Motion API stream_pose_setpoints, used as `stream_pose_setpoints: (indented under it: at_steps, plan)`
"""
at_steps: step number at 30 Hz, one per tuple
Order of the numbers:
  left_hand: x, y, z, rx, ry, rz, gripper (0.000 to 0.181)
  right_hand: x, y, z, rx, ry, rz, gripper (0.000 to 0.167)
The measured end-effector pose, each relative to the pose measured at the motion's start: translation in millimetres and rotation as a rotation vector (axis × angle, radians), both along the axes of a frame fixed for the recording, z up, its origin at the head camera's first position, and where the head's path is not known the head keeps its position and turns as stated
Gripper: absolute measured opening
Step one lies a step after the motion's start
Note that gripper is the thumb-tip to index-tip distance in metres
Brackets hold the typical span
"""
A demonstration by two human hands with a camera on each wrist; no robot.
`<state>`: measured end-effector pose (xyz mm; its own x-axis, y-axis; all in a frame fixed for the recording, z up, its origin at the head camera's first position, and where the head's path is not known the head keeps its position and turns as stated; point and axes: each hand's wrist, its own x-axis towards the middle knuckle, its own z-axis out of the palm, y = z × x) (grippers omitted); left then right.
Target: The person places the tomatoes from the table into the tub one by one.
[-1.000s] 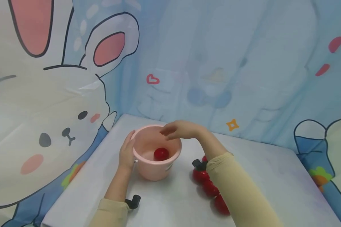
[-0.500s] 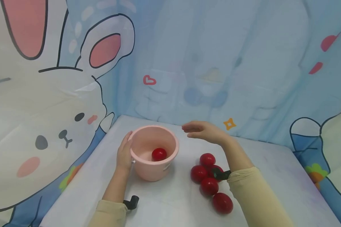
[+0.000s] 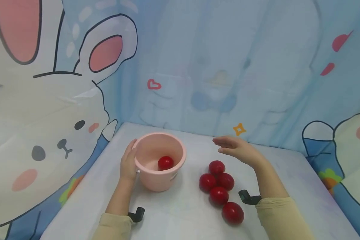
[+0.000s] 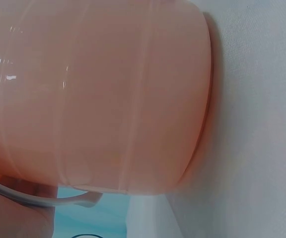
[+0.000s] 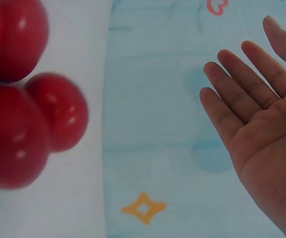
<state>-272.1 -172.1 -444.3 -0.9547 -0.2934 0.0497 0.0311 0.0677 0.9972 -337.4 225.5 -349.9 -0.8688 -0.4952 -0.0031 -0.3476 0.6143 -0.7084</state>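
Note:
A pale pink bucket (image 3: 156, 180) stands upright on the table, with one glossy red round thing (image 3: 165, 163) inside. My left hand (image 3: 128, 165) rests against the bucket's left side, fingers lying along the wall near the rim. Part of that hand (image 4: 16, 218) shows by the bucket's handle (image 4: 38, 200) in the left wrist view; most of it is hidden. My right hand (image 3: 238, 149) hovers above the table's right side, holding nothing. Its fingers are extended and the palm is bare in the right wrist view. Several more red round things (image 3: 219, 195) lie clustered below it, right of the bucket.
The white table (image 3: 174, 220) reaches back to a blue cartoon curtain (image 3: 186, 66). A printed rabbit (image 3: 63, 133) covers the left wall. Dark wrist cameras (image 3: 249, 198) stick out from both wrists.
My right hand has moved away from over the bucket, to the right, bringing the red cluster into full view. My left hand stays at the bucket. The head view has shifted slightly.

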Motion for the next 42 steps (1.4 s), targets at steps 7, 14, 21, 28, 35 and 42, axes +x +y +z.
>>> stream_pose_setpoints:
  at_steps: [7,14,21,28,35,42]
  plan:
    - [0.4,-2.1,2.1,-0.009,0.008,0.005,0.048,12.7,28.0,-28.9,-0.022,0.002,-0.076,0.052]
    - [2.0,-2.5,0.2,-0.005,-0.006,0.003,0.047,25.0,44.0,-65.9,-0.05,-0.037,-0.166,0.06]
    - [3.3,-1.7,0.7,-0.009,-0.013,0.008,0.047,34.9,58.9,-109.7,-0.074,-0.105,-0.257,0.067]
    - [3.9,-1.6,-0.3,0.0,-0.013,0.014,0.045,41.4,65.8,-139.1,-0.121,-0.191,-0.313,0.07]
    - [2.2,-0.9,-0.7,-0.011,-0.004,0.023,0.046,44.9,67.0,-156.4,-0.154,-0.2,-0.331,0.078]
    - [2.8,0.1,0.5,-0.031,-0.017,0.03,0.046,48.7,68.5,-159.7,-0.123,-0.182,-0.346,0.077]
